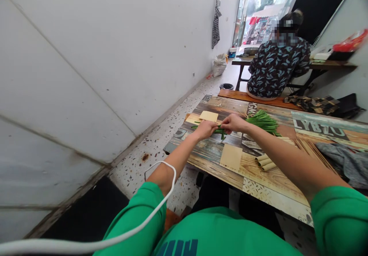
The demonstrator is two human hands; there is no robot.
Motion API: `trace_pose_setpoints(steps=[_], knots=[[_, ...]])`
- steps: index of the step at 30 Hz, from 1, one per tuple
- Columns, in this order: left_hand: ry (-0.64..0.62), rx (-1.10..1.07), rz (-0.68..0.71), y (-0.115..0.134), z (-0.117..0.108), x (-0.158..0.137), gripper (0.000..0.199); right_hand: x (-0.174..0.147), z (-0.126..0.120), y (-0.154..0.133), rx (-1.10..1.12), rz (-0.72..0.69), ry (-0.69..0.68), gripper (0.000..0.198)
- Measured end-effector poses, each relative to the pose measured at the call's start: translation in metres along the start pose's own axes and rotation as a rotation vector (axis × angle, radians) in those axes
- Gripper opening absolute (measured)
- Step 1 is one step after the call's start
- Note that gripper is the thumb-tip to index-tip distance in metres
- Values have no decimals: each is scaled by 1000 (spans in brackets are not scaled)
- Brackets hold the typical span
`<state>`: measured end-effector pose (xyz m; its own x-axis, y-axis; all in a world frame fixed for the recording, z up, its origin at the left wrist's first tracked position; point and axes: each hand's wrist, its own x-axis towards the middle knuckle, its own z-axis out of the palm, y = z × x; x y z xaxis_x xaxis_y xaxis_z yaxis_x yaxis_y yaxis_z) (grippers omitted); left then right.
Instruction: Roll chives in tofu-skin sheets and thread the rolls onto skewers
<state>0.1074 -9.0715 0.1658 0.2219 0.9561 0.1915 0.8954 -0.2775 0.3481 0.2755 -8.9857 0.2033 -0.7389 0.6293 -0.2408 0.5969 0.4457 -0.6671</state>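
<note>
My left hand [207, 129] is closed around a small bunch of green chives [222, 132] near the table's left end. Close beside it, the fingers of my right hand [233, 123] pinch the same chives, and some ends hang down between the hands. Just beyond my left hand lies a pile of square tan sheets [208, 115], possibly tofu skin. A single tan sheet [231, 157] lies flat nearer to me. A larger heap of cut chives [263, 121] sits past my right wrist. Rolled tan sheets [266, 162] lie partly under my right forearm.
Thin wooden sticks [313, 152] and a grey cloth [345, 162] lie on the right of the patterned table [198, 148]. A bench [238, 95] runs behind it, where a person [277, 66] sits facing away. A white cable [161, 204] crosses my left arm.
</note>
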Motion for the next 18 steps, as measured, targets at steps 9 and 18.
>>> trace_pose_setpoints(steps=[9,18], knots=[[44,147,32,22,29,-9,30,-28,32,5,626,147,191,28],[-9,-768,138,26,-6,-11,50,-62,28,4,621,-22,235,26]])
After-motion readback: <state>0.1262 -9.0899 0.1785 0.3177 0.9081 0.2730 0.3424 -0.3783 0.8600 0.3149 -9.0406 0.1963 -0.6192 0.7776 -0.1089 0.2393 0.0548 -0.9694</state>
